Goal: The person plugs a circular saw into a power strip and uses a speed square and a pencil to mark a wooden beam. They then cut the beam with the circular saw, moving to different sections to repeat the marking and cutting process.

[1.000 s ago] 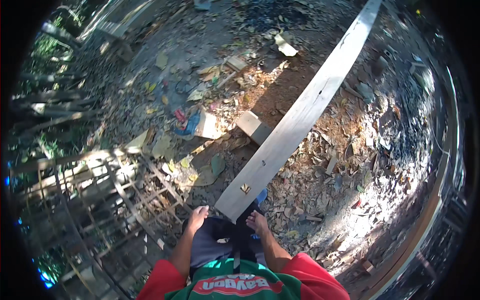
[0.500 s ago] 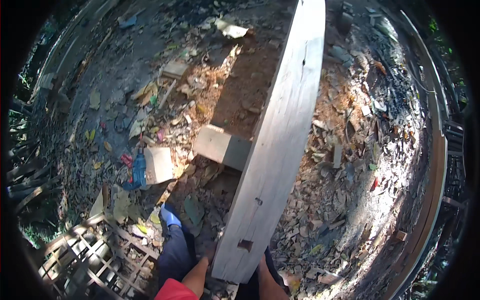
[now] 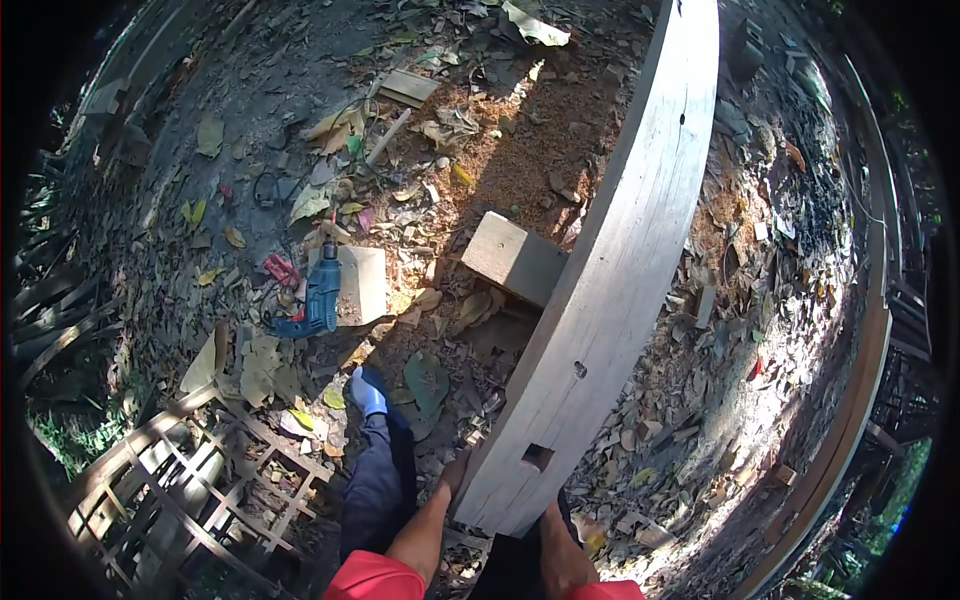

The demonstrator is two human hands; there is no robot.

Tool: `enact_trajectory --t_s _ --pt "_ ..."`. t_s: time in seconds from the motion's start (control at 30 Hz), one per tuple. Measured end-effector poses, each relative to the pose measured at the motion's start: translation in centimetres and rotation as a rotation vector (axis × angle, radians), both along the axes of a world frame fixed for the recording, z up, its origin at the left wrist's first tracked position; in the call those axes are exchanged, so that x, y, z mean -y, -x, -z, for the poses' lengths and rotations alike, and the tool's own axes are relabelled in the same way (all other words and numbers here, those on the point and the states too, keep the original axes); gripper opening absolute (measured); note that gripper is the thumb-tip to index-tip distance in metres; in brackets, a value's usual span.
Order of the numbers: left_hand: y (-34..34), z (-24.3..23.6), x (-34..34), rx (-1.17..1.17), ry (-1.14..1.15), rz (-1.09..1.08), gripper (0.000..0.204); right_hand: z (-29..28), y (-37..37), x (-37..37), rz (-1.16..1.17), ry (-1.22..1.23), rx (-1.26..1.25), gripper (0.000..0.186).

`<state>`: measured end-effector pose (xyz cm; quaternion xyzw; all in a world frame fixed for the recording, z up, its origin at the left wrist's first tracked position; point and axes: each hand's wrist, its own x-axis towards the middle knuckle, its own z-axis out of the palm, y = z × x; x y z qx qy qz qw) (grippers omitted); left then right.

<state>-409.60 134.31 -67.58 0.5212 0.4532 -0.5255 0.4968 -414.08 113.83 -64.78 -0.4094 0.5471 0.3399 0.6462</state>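
A long, thick wooden beam (image 3: 625,265) runs from near my body to the far edge of the view. Near its close end it has a square hole, with a smaller round hole further up. My left hand (image 3: 457,474) grips the beam's left side close to that end. Against the right side is my right hand (image 3: 551,514), its fingers hidden by the wood. Under the beam's middle, a squared wooden block (image 3: 512,257) sticks out to the left.
A blue power drill (image 3: 321,292) lies against another wood block (image 3: 363,286) on the left. My foot (image 3: 368,392) stands below it. At lower left is a wooden lattice (image 3: 190,480). Leaves, chips and sawdust (image 3: 520,150) litter the ground. Long boards (image 3: 862,400) line the right side.
The whole scene has shifted right and upward in the view, beam included. More of my left hand and both red sleeves now show. Both hands stay at the beam's near end.
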Motion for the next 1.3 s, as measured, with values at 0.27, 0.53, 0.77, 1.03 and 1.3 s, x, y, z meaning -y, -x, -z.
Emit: enact_trajectory --t_s 0.27,0.53,0.77,1.03,1.3 --pt "2.1 5.6 -11.2 0.142 0.102 -0.072 0.066 0.3 -3.1 -8.4 0.01 -0.078 -0.007 0.056" --pt "-4.2 4.6 -22.1 0.256 0.218 -0.259 0.065 1.7 -6.1 -18.5 0.075 -0.175 0.014 0.06" --pt "-6.1 4.2 -24.7 0.136 0.364 -0.483 0.063 -5.1 -12.2 -23.2 0.39 0.234 0.038 0.072" --pt "-6.3 3.6 -23.9 0.217 0.224 -0.358 0.067 -8.7 -14.8 -24.6 -0.282 1.024 0.096 0.069" --pt "-6.3 -0.7 -22.6 0.215 -0.223 -0.15 0.07 -7.7 -14.5 -23.5 -0.301 1.051 -0.012 0.061"
